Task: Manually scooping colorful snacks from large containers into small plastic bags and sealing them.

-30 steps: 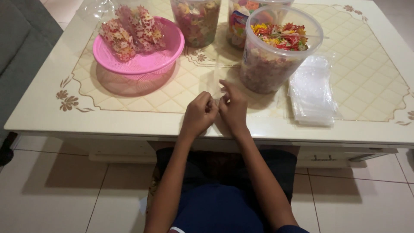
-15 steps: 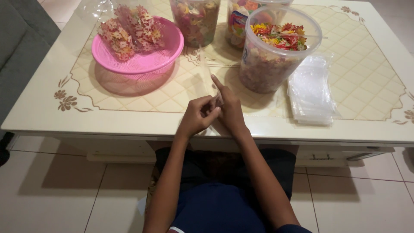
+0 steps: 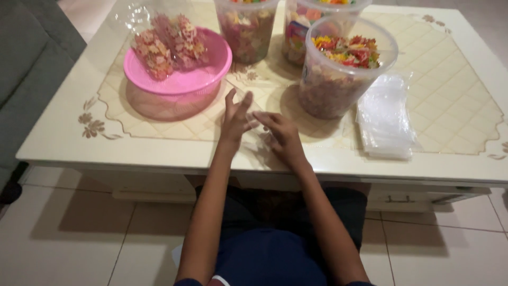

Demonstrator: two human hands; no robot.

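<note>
My left hand (image 3: 235, 119) and my right hand (image 3: 283, 136) meet over the front edge of the cream table (image 3: 132, 153). Between them is a small clear plastic bag (image 3: 260, 145), thin and hard to make out. The left hand's fingers are stretched up and apart, its thumb against the bag. The right hand's fingertips pinch the bag next to that thumb. A clear round tub (image 3: 344, 74) full of colourful snack pieces stands just beyond my right hand.
A pink bowl (image 3: 177, 85) at the back left holds filled clear bags of snacks (image 3: 166, 45). Two more clear tubs (image 3: 248, 29) (image 3: 304, 24) stand at the back. To the right lies a stack of empty clear bags (image 3: 386, 119). A grey sofa (image 3: 26, 63) is at far left.
Both hands have moved slightly forward over the table. The left hand has gone from a closed pinch to fingers stretched apart, and the right hand's raised finger has come down.
</note>
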